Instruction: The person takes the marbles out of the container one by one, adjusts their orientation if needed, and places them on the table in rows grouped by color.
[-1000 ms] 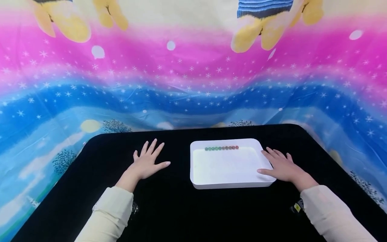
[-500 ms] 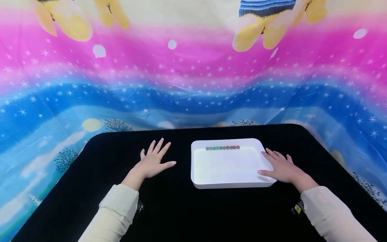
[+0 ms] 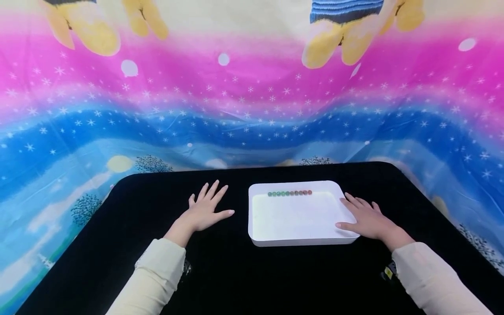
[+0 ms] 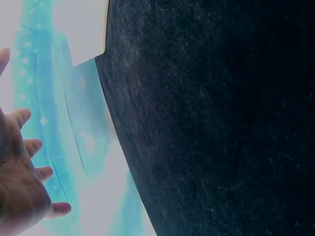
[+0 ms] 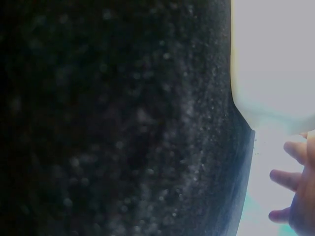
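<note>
A white rectangular tray [image 3: 295, 221] lies on a black-covered table. Along its far inner side runs a row of small round beads or marbles [image 3: 288, 193], green at the left and reddish at the right. My left hand [image 3: 204, 212] is spread over the table, left of the tray and apart from it. My right hand [image 3: 368, 219] has straight fingers and overlaps the tray's right edge; whether it touches the rim I cannot tell. In the left wrist view, spread fingers of the left hand [image 4: 22, 182] show, holding nothing. The right wrist view shows the right hand [image 5: 301, 194] near the tray [image 5: 275, 54].
The black tabletop [image 3: 275, 280] extends around the tray on all sides. Behind it hangs a printed cloth [image 3: 244, 96] in pink and blue with snowflakes. A dark device [image 3: 389, 271] sits at the right wrist, below the light sleeve cuff.
My left hand has shifted a little to the right, closer to the tray, its fingers still spread. The right hand, the tray and the row of small balls look the same.
</note>
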`<action>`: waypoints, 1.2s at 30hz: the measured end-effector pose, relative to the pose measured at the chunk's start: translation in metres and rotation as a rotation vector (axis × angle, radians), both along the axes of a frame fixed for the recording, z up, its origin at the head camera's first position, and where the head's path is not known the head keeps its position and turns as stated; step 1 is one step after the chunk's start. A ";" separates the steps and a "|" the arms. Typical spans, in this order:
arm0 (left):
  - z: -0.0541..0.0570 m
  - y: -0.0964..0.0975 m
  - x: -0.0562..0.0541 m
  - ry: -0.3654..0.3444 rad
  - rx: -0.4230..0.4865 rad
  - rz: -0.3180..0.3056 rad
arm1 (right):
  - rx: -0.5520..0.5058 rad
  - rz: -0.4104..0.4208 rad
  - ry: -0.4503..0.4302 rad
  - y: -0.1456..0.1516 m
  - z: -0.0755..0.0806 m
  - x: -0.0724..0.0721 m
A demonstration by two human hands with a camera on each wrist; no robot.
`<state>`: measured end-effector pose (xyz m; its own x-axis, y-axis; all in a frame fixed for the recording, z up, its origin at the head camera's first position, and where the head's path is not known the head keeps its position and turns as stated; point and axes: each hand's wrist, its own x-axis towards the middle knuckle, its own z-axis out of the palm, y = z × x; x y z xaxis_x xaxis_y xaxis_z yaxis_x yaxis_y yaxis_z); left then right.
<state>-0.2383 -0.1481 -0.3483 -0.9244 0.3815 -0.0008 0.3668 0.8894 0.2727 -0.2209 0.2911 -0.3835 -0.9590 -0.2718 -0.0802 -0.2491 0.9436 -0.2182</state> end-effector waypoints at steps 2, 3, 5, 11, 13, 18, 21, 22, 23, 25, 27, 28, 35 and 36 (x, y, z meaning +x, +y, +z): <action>0.000 0.001 0.000 0.000 0.002 -0.001 | 0.000 0.002 -0.001 -0.001 0.000 0.000; 0.000 0.002 0.001 0.000 0.006 -0.004 | 0.001 0.003 -0.002 -0.001 0.000 0.000; 0.000 0.004 0.001 0.000 0.010 -0.009 | 0.005 0.003 -0.003 -0.002 0.000 0.000; -0.001 0.006 0.000 -0.003 0.012 -0.017 | 0.008 0.006 -0.003 -0.005 0.002 0.000; -0.001 0.006 0.000 -0.005 0.012 -0.018 | 0.002 0.009 -0.009 -0.006 0.002 0.000; -0.001 0.008 -0.001 -0.014 0.022 -0.030 | 0.005 0.003 -0.010 -0.007 0.001 -0.001; -0.001 0.010 -0.002 -0.022 0.030 -0.034 | -0.001 0.008 -0.003 -0.006 -0.001 -0.002; -0.001 0.010 -0.002 -0.024 0.033 -0.034 | -0.003 0.012 -0.001 -0.006 -0.002 -0.002; -0.001 0.011 -0.002 -0.023 0.032 -0.034 | -0.008 0.015 0.001 -0.006 -0.002 -0.002; -0.003 0.014 -0.002 -0.022 0.033 -0.038 | -0.013 0.018 -0.003 -0.006 -0.004 -0.001; -0.005 0.016 -0.003 -0.019 0.030 -0.040 | -0.011 0.016 -0.011 -0.006 -0.004 0.000; -0.005 0.018 -0.003 -0.020 0.032 -0.040 | -0.008 0.013 -0.017 -0.007 -0.005 0.000; -0.006 0.024 -0.004 -0.023 0.054 -0.049 | 0.002 0.007 -0.024 -0.006 -0.004 -0.001; -0.006 0.025 -0.004 -0.024 0.056 -0.053 | 0.004 0.007 -0.022 -0.006 -0.004 -0.002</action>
